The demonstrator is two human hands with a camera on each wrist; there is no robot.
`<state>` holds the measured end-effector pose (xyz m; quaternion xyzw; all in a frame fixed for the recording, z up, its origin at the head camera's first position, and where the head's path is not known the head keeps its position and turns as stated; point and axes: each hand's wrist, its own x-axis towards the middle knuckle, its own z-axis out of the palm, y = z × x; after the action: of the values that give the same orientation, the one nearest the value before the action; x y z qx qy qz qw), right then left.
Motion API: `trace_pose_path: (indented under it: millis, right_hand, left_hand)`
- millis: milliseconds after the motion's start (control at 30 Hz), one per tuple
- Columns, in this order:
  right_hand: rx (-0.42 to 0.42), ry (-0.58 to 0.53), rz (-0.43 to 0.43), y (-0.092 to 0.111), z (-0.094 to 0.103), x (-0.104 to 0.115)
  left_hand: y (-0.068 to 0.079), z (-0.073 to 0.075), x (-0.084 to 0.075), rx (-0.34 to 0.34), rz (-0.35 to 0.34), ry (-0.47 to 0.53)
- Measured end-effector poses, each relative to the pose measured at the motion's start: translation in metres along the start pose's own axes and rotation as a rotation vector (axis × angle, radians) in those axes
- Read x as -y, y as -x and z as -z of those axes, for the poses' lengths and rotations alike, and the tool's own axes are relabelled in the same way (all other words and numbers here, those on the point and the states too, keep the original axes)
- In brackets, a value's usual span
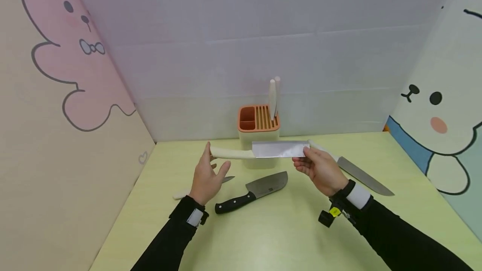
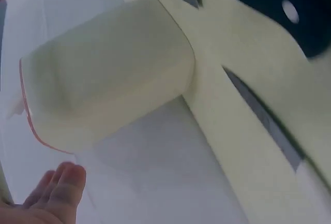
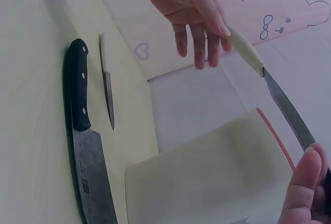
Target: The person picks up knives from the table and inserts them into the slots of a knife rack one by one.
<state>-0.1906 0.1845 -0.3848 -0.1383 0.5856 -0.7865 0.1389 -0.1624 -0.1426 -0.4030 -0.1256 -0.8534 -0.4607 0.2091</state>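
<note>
A cleaver with a cream handle and a broad blade (image 1: 280,149) is held level above the table, in front of the knife block (image 1: 260,137). My right hand (image 1: 320,170) pinches the blade's far end between thumb and fingers. At the handle's butt, my left hand (image 1: 207,179) has its fingers extended, a fingertip against the end. The right wrist view shows the cream handle (image 3: 245,50) beside the left hand (image 3: 189,6). Below lies a black-handled cleaver (image 1: 260,189). A small white-handled knife (image 3: 107,79) lies near it, partly hidden by my left hand in the head view.
A long knife (image 1: 363,175) with a white handle lies on the table at right. Two pale knife handles (image 1: 273,95) stick up from the block's slotted orange top. Behind the table (image 1: 263,237) rises a white wall (image 1: 211,66); printed panels flank it.
</note>
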Motion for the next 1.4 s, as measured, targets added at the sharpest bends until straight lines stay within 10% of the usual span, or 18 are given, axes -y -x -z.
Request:
trace_pose_path:
  millis: [267, 500, 967, 1400]
  right_hand:
    - [0.001, -0.207, -0.032, 0.002, -0.006, -0.001]
    - [-0.013, -0.279, -0.121, 0.0, -0.021, -0.006]
    - [0.007, -0.329, -0.168, -0.007, -0.034, -0.006]
    - [0.049, -0.064, -0.117, -0.025, -0.026, 0.003]
  left_hand:
    - [-0.012, -0.024, -0.016, 0.233, 0.162, 0.65]
    - [-0.025, -0.04, -0.029, 0.217, 0.161, 0.951]
    - [-0.04, -0.041, -0.036, 0.146, 0.152, 1.096]
    - [-0.081, 0.007, -0.049, 0.005, 0.117, 1.145]
